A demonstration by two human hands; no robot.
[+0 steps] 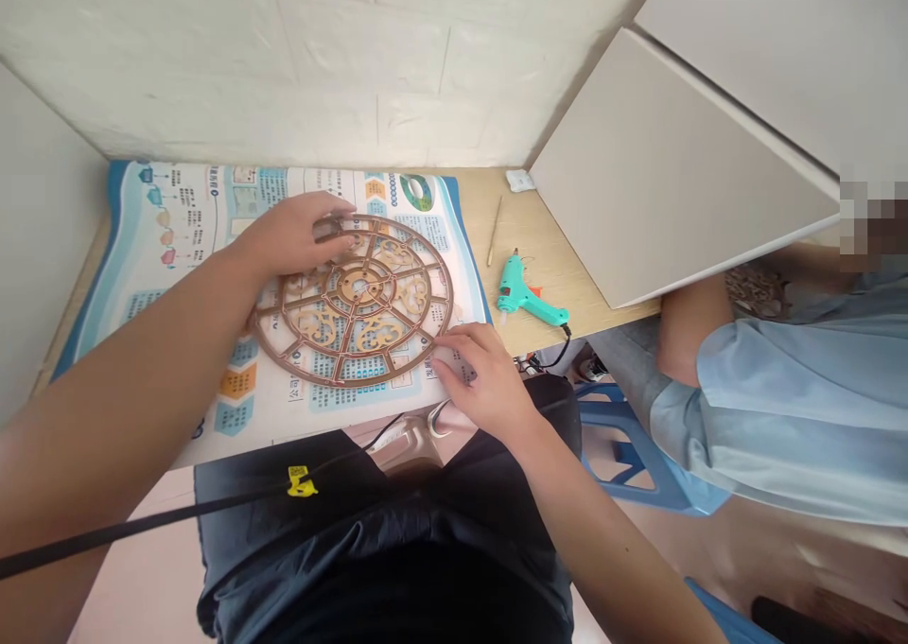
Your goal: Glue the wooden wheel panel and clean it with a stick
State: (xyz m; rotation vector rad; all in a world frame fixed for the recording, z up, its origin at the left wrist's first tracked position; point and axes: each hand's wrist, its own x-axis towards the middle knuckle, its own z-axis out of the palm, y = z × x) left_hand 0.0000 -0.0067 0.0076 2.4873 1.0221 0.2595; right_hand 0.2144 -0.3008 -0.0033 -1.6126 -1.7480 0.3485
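Observation:
A round brown openwork wheel [359,287], with spokes, rings and scroll-shaped cutouts, lies on a printed poster sheet. My left hand [302,233] grips its far left rim, thumb over the inner part and fingers along the outside. At the near right rim, my right hand [486,379] has the edge between its index finger and thumb. To the right of the wheel, a teal hot glue gun [521,294] lies on the wooden table, nozzle pointing toward me. A thin stick [495,233] rests beyond it.
The printed poster [177,341] covers most of the table [567,285]. A white panel [681,171] stands at the right, with a person in a light blue shirt [801,398] beyond it. A small white packet [520,181] sits by the wall. A dark cord [142,530] crosses my lap.

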